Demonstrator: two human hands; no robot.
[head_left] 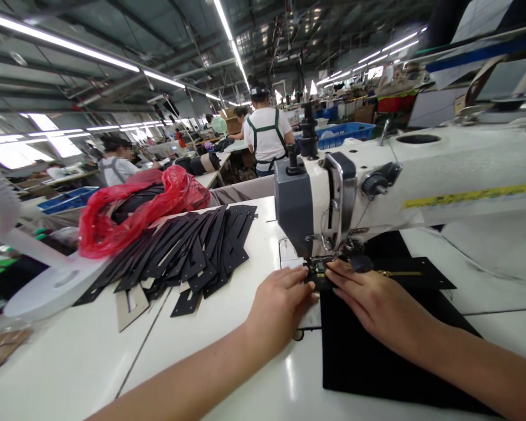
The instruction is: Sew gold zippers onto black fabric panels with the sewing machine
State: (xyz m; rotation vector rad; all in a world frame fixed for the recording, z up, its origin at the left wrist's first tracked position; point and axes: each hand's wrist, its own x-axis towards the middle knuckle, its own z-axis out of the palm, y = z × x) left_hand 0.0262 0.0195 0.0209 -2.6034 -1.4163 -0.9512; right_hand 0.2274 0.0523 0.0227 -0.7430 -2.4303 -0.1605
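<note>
At the needle of a white and grey sewing machine (293, 199), both my hands press on black fabric. My left hand (284, 298) lies at the left of the presser foot, fingers stretched over the edge of a black strip. On the other side, my right hand (368, 292) rests flat with its fingertips close to the foot. A black strip with a gold zipper (401, 273) runs out to the right from under that hand. Beneath it a large black fabric panel (355, 356) hangs toward me over the white table. The needle itself is hidden.
A fanned pile of black slotted pieces (193, 245) lies left on the white table (228, 362). Behind it sits a red plastic bag (127, 216). A white fan (48, 269) stands far left. Other people work at tables beyond, near a blue crate (346, 134).
</note>
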